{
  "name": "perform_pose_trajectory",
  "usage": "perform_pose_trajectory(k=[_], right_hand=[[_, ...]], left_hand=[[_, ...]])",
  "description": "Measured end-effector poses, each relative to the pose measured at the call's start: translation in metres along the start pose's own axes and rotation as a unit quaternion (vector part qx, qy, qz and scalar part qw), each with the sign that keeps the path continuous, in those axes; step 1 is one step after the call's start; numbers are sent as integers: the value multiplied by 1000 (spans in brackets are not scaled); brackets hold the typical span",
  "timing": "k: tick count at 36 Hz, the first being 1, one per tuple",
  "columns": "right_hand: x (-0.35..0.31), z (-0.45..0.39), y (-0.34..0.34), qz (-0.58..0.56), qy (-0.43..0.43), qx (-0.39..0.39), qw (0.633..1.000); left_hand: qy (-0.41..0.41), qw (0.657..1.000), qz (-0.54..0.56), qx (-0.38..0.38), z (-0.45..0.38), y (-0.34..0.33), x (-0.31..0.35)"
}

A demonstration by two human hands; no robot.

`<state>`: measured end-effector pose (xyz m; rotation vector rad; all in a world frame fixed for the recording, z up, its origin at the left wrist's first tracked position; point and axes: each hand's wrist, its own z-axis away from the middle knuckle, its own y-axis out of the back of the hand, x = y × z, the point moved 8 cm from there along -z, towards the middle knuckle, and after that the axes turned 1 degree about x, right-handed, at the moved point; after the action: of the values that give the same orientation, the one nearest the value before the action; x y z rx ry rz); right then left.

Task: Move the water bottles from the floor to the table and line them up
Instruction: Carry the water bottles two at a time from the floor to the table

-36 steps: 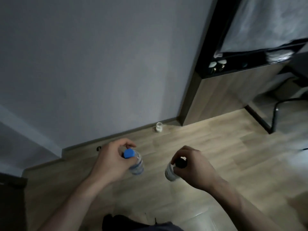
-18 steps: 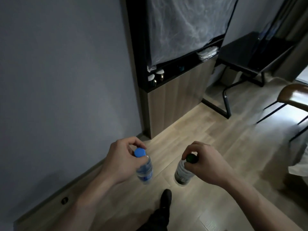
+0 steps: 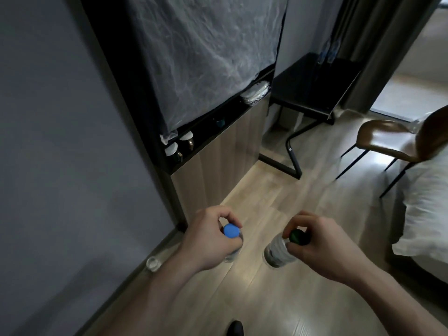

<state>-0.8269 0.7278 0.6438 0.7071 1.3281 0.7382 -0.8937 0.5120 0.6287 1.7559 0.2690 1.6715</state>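
Observation:
My left hand [image 3: 208, 241] grips a clear water bottle with a blue cap [image 3: 230, 231] by its neck, and the bottle hangs above the wooden floor. My right hand [image 3: 317, 246] grips a second bottle with a dark green cap [image 3: 278, 252] the same way, a little to the right. A black table [image 3: 312, 86] stands at the back right beside the curtain. Blurred clear bottles [image 3: 327, 50] seem to stand at its far edge. One small pale container [image 3: 153, 263] sits on the floor by the baseboard, left of my left forearm.
A dark cabinet [image 3: 218, 151] with a plastic-covered front and jars on its shelf stands along the grey wall on the left. A brown chair [image 3: 392, 139] and white bedding [image 3: 426, 202] fill the right side. Open wooden floor runs between the cabinet and the bedding toward the table.
The view has swung right, away from the wall and floor toward the cabinet, table and chair. Both hands keep their grip on the bottles, carried along at about the same height.

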Motion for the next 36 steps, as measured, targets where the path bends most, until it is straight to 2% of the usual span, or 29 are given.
perform_pose_trajectory(k=[15, 27, 36], right_hand=[[102, -112, 87, -42, -43, 60, 996], [217, -226, 179, -54, -32, 37, 997], [284, -315, 258, -25, -6, 27, 999]], left_hand=[[-33, 999, 4, -12, -165, -51, 72], [-8, 999, -25, 30, -311, -117, 135], [-19, 998, -38, 55, -412, -159, 193]])
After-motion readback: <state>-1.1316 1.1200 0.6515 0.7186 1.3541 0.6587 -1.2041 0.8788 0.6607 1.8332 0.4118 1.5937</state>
